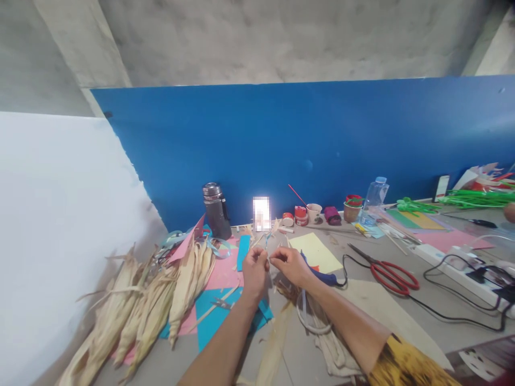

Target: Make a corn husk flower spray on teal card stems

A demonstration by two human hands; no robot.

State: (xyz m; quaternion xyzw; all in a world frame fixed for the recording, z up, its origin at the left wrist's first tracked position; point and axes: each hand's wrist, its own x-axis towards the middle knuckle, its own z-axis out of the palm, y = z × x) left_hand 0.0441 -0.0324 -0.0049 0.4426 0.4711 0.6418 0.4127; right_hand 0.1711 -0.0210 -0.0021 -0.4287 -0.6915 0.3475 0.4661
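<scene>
My left hand (254,272) is raised over the middle of the table, its fingers curled and pinched together. Facing it, my right hand (293,265) pinches thumb against fingertips, a small gap from the left. Whatever lies between the fingertips is too small to make out. Just behind my right hand, a blue glue gun (325,277) lies partly hidden, its black cord running right. Below the hands are a strip of dried corn husk (277,343) and a white ring-shaped band (317,328). Small pliers (221,303) rest on blue paper (209,327) near my left forearm.
Bundles of dried corn husks (156,300) cover the left side. A dark flask (216,210), paper cup (314,213) and plastic bottle (375,201) stand along the blue panel (281,139). Red-handled scissors (394,276) and a corded power strip (454,273) lie right.
</scene>
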